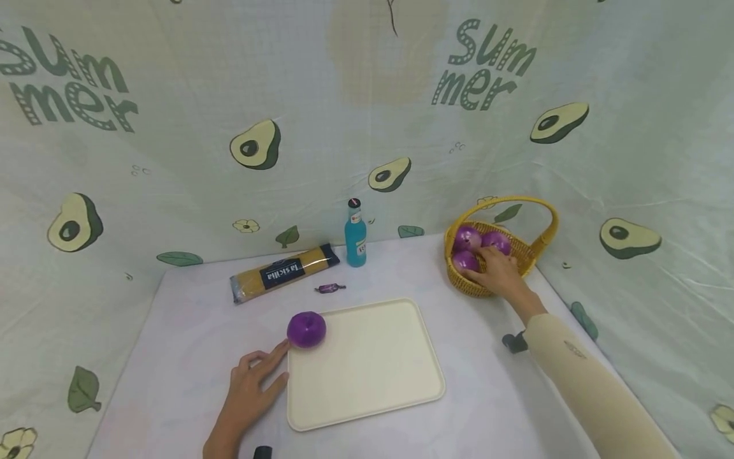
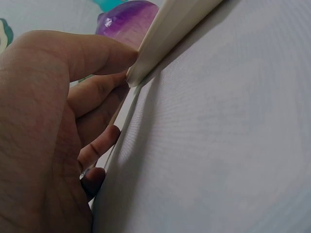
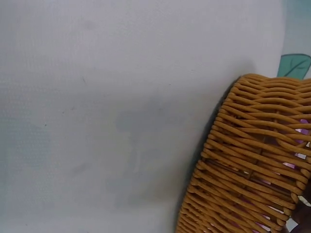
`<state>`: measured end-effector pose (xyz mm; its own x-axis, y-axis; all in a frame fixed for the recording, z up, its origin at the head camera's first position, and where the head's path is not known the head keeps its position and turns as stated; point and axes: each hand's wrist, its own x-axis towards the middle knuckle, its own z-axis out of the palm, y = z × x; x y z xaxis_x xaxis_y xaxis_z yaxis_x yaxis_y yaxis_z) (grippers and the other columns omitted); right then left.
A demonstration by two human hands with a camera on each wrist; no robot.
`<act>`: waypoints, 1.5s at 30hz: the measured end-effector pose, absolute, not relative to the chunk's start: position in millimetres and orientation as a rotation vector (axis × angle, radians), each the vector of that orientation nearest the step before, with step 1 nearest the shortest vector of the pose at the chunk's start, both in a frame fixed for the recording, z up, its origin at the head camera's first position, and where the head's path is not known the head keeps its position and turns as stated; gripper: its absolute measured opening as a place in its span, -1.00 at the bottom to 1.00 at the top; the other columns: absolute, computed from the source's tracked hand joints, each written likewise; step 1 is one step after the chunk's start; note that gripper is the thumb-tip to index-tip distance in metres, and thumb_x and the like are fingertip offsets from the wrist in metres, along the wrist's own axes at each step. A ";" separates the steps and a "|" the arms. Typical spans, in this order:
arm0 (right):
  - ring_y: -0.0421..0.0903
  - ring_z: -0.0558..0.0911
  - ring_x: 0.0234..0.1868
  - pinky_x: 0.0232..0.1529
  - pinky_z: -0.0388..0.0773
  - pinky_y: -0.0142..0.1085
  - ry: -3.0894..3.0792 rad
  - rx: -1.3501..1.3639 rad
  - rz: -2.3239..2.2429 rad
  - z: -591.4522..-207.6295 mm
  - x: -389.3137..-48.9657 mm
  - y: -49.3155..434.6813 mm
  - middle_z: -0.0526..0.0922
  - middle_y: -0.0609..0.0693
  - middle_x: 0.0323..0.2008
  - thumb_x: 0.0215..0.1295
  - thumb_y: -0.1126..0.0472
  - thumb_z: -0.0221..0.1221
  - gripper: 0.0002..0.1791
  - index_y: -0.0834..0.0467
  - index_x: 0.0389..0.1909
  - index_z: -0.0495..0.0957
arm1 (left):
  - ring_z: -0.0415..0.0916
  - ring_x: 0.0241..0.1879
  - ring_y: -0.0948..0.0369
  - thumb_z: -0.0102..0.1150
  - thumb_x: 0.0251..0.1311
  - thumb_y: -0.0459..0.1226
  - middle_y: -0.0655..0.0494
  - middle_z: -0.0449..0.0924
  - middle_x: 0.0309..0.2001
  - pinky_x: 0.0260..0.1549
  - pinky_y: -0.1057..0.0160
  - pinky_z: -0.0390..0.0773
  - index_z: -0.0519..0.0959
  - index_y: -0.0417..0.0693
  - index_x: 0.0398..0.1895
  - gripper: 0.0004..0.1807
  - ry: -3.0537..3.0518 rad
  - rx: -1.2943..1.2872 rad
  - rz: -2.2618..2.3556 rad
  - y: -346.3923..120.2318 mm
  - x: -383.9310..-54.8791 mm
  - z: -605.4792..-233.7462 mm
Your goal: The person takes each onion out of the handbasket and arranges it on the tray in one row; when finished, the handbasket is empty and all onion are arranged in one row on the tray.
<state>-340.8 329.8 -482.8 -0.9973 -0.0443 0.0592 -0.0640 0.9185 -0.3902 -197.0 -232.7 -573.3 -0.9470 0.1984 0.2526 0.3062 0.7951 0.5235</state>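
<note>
A cream tray [image 1: 367, 373] lies on the table, with a purple onion [image 1: 306, 329] on its far left corner. My left hand [image 1: 248, 390] rests at the tray's left edge, its fingertips touching the rim beside this onion. The same onion [image 2: 129, 22] shows past the rim in the left wrist view. At the far right, my right hand [image 1: 497, 273] reaches into a yellow wicker basket [image 1: 471, 287] and grips the nearest purple onion [image 1: 464, 261], partly covered by the fingers. Two more onions [image 1: 467, 238] sit behind it. The right wrist view shows mostly the basket's woven side [image 3: 250, 165].
A pasta packet [image 1: 283, 273] lies at the back left, beside an upright blue bottle [image 1: 355, 239]. A small wrapped candy [image 1: 330, 289] lies between them and the tray. The basket's tall handle [image 1: 510, 200] arches above the onions. A patterned cloth hangs behind the table.
</note>
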 end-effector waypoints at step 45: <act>0.48 0.24 0.32 0.26 0.20 0.33 -3.030 0.082 0.626 -475.1 -330.2 335.4 0.26 0.51 0.33 0.30 -0.09 0.32 -0.12 0.44 0.38 0.25 | 0.25 0.17 0.09 0.26 0.29 -0.04 0.35 0.41 0.38 0.07 -0.09 0.12 0.39 0.32 0.44 -0.38 -2.841 -0.361 -0.906 -233.2 -198.5 -568.3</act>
